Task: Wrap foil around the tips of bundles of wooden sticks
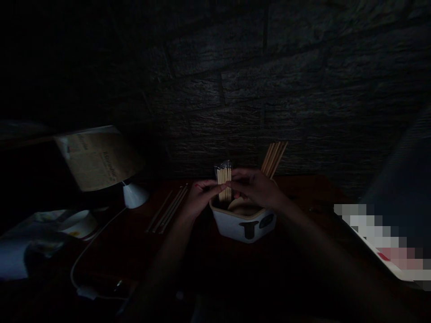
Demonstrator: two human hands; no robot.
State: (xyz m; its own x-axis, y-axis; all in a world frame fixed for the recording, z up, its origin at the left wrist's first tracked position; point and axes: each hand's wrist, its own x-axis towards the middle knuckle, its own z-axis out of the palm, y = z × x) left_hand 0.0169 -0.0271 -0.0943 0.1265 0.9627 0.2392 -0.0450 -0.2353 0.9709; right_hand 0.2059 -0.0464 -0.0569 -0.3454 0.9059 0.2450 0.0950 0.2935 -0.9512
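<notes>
A bundle of pale wooden chopsticks [224, 184] stands upright at the left end of a white box [232, 229], with clear plastic wrap around its top. My left hand [202, 195] is closed on the bundle from the left, thumb across its front. From the right, my right hand [252, 186] pinches the same bundle with thumb and fingers. Browner chopsticks [275, 157] lean up out of the box's back right, behind my right hand. Whether the pale bundle rests on the box floor is hidden. Something round and tan [244, 206] lies inside the box.
Several loose thin sticks [173, 208] lie on the dark red table [114, 255] left of the box. A lamp with a printed shade [101, 157] stands further left, its white cord [79, 260] running forward. Beside it sits a white bowl [79, 223]. A stone wall [208, 89] rises behind.
</notes>
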